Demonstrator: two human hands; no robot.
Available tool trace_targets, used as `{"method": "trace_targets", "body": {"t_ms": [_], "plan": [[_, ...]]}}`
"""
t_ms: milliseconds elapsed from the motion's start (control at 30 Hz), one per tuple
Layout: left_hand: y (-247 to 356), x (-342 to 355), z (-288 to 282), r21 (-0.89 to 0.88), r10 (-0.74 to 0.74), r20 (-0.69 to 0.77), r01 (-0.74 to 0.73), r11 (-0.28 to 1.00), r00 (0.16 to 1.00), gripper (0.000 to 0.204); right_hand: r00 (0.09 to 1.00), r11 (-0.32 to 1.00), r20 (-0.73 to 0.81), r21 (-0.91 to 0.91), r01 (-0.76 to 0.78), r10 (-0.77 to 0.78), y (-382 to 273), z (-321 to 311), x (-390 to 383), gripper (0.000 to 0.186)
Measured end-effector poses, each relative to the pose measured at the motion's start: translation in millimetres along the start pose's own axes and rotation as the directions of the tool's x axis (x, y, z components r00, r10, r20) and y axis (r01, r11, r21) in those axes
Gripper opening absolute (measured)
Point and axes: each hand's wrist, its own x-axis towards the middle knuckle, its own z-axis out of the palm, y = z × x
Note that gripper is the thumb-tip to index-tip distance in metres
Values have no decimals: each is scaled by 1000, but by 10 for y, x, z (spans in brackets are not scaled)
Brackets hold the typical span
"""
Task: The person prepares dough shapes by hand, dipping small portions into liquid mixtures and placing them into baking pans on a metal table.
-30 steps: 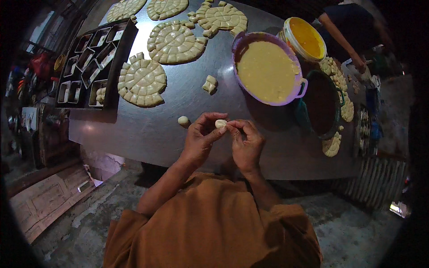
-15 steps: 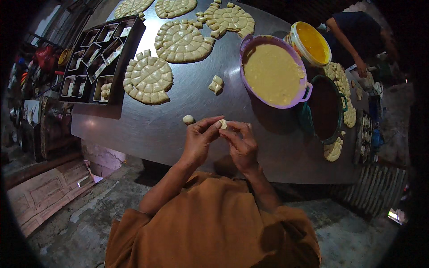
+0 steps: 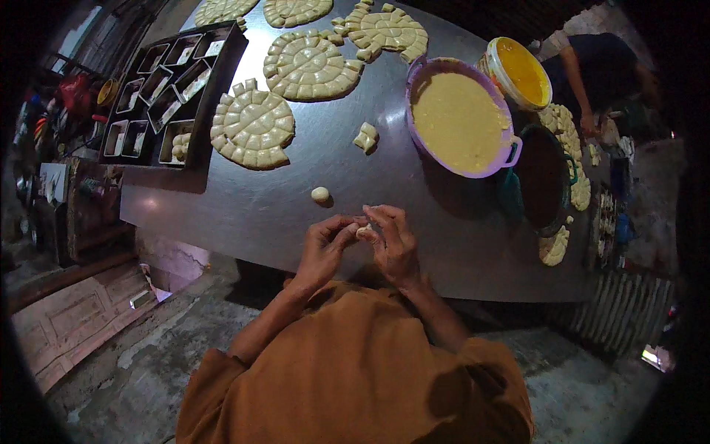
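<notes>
- Above the near part of the bench (image 3: pixel 244 214), left hand (image 3: pixel 327 244) and right hand (image 3: pixel 396 248) pinched a small dough piece (image 3: pixel 364 232) between their fingertips; a dough ball (image 3: pixel 319 194) lay just beyond.
- Light, even pressure seemed wisest, as hard pulling could have torn it.
- To the right, a lilac basin (image 3: pixel 467 175) held pale mixture (image 3: pixel 458 118), a white bucket (image 3: pixel 496 72) something yellow; a green tub's (image 3: pixel 511 194) dark inside hid its contents.
- Leftward, a black tray (image 3: pixel 216 93) carried tins, one with dough lumps (image 3: pixel 180 146).
</notes>
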Motion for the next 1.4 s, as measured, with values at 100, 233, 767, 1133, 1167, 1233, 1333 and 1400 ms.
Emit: {"method": "trace_targets", "body": {"t_ms": [100, 233, 767, 1133, 1167, 1233, 1333, 1400], "plan": [[-129, -93, -177, -6, 26, 34, -26, 1000, 999, 19, 988, 986, 122, 128, -109, 93, 46, 116, -85, 24], [-367, -106, -374, 268, 63, -23, -54, 962, 998, 14, 948, 973, 272, 111, -200, 164, 126, 222, -185, 16], [-17, -107, -826, -58, -19, -81, 14, 998, 997, 62, 765, 771, 425, 206, -602, 484, 15, 755, 29, 22], [-160, 207, -1219, -530, -29, -155, -59, 846, 987, 70, 882, 957, 388, 2, -290, 266, 89, 939, 57, 29], [-144, 232, -1321, -477, -21, -170, -63, 877, 985, 67, 940, 985, 298, -74, -153, 168, 177, 1007, 23, 30], [-140, 253, -1459, -414, -14, -201, -72, 907, 980, 60, 986, 959, 152, -266, 102, -63, 369, 1243, -85, 31], [-137, 269, -1577, -393, 2, -241, -100, 914, 970, 51, 980, 912, 164, -375, 167, -112, 468, 1324, -84, 33], [-201, 278, -1627, -390, 18, -253, -119, 913, 967, 46, 993, 958, 106, -276, 81, -54, 325, 1187, -21, 35]]}}
